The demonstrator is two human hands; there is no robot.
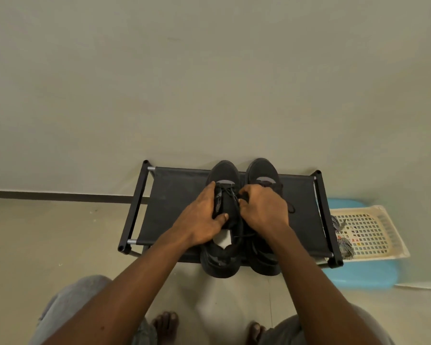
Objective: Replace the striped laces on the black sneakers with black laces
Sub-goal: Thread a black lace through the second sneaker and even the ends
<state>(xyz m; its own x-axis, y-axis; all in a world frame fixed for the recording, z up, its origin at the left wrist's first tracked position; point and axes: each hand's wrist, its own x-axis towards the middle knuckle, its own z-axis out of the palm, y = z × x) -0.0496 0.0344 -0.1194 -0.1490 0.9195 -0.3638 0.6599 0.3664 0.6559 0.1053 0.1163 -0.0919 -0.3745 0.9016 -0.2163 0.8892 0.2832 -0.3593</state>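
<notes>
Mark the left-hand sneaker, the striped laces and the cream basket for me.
left-hand sneaker (224, 170): head view, on its toe cap.
striped laces (345, 248): head view, on the nearer bunched coil.
cream basket (381, 232): head view, on its bare mesh floor.

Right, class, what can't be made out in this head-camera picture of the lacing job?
1. How many eyelets of the held sneaker the black lace has passed: head view, left hand and right hand cover them.
2. Lacing of the other sneaker: head view, mostly behind the right hand.
3. Coloured bits under the basket mesh: head view, too small.
</notes>
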